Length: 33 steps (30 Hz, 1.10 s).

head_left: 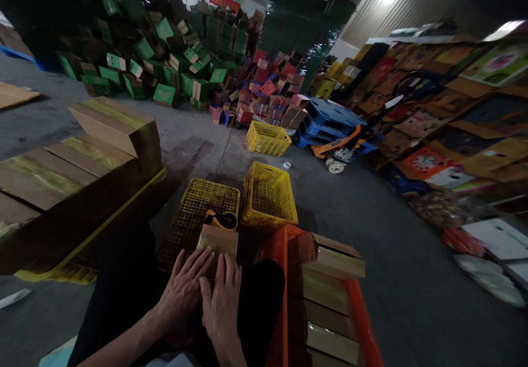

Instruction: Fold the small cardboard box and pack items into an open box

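Note:
A small cardboard box (223, 237) stands between my knees at the near end of an upturned yellow crate (208, 193). My left hand (185, 281) lies on the box's near side, fingers stretched out and slightly spread. Beside it, my right hand (223, 301) also rests on the box, with its fingers extended and its thumb apart. Both hands are open, pressing flat without wrapping round the box. Just behind the box, a tape dispenser (223, 220) with an orange-yellow frame sits on the crate. My hands cover the lower part of the box.
At my right, an orange crate (284, 279) holds several cardboard boxes (330, 290). Taped cartons (78, 158) are stacked at my left. Ahead are a yellow basket (268, 224), another yellow basket (268, 138), blue pallets (330, 115) and a pallet jack (340, 149).

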Tool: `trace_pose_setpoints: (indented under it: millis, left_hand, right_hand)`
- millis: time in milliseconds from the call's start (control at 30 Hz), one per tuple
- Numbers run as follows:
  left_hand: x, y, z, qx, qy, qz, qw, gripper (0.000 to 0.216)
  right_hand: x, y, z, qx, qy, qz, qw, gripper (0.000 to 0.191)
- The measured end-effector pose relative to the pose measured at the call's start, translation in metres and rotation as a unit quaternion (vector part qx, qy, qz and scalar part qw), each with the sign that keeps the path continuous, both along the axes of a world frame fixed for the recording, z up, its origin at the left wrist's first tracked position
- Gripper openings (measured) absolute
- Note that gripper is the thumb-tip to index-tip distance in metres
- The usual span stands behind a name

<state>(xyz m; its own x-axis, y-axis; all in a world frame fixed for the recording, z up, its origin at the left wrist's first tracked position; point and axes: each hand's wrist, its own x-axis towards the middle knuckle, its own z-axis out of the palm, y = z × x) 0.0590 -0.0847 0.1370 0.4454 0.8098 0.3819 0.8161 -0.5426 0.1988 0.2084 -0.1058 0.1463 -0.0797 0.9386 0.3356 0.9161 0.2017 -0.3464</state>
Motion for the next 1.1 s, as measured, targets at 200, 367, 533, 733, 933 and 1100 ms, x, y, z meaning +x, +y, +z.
trace_pose_setpoints:
  millis: [200,367,533,733,933,1100]
  left_hand:
    - [-0.009,0.012,0.004,-0.021,-0.013,-0.004,1.0,0.06]
    - [-0.006,0.013,0.004,-0.045,-0.037,0.0,0.998,0.062]
    - [-0.006,0.012,0.006,-0.075,-0.037,0.023,0.996,0.062]
    - [-0.008,0.02,0.006,-0.065,-0.043,0.051,0.996,0.062]
    - [-0.009,0.032,0.006,-0.072,-0.047,0.09,0.992,0.055]
    - [-0.007,0.03,-0.001,-0.07,-0.048,0.101,0.991,0.055]
  right_hand:
    - [-0.014,0.02,0.006,-0.013,0.008,0.042,0.999,0.065]
    - [-0.003,0.032,0.01,-0.004,0.004,0.057,0.998,0.058]
    - [0.004,0.031,0.008,0.004,0.001,0.061,0.998,0.057]
    - [0.005,0.028,0.007,-0.002,0.005,0.069,0.998,0.057]
    - [0.005,0.029,0.008,0.005,-0.009,0.069,0.998,0.059]
    - [0.004,0.028,0.007,0.002,-0.007,0.063,0.998,0.058]
